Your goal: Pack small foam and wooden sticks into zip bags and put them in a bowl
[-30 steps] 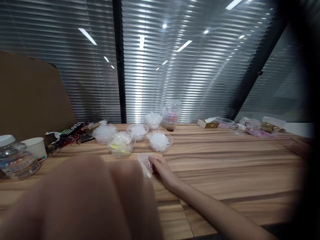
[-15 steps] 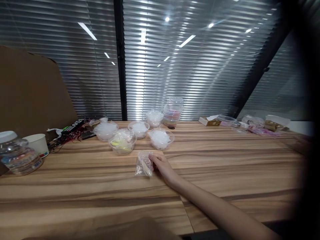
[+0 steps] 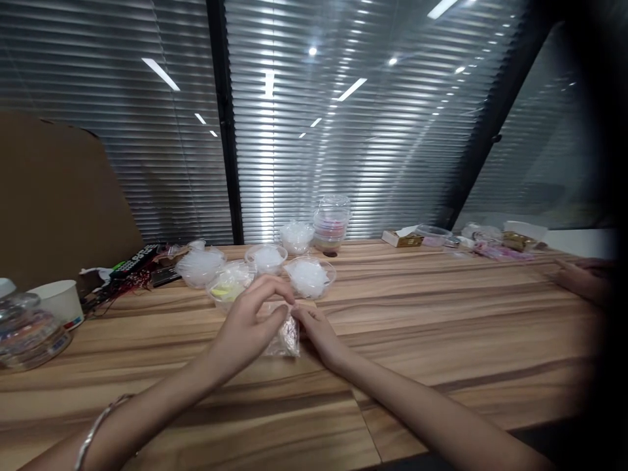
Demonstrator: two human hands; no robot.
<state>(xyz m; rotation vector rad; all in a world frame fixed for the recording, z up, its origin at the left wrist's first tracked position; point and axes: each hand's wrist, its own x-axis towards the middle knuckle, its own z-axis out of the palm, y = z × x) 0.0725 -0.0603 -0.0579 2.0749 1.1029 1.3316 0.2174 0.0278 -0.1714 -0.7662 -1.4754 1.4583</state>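
A small clear plastic bag (image 3: 289,337) with a pale item inside, whose kind I cannot make out, is held just over the wooden table (image 3: 417,353). My right hand (image 3: 318,333) pinches its upper right corner between thumb and fingertips. From the left, my left hand (image 3: 250,320) reaches across the bag, its thumb and bent fingers closing at the same top edge beside the right fingertips. This hand hides much of the bag. Just behind it stands a clear bowl (image 3: 230,281) with yellow and clear wrapped pieces, partly covered by the hand.
Several clear bowls with white contents, one a round bowl (image 3: 310,277), stand behind my hands near a stack of tubs (image 3: 332,226). At left are a lidded jar (image 3: 32,330), a paper cup (image 3: 59,304) and wires. Another person's hand (image 3: 581,278) rests at the far right.
My left hand has come in from the lower left to the top of the bag. My right hand keeps its pinch. The view has shifted slightly.
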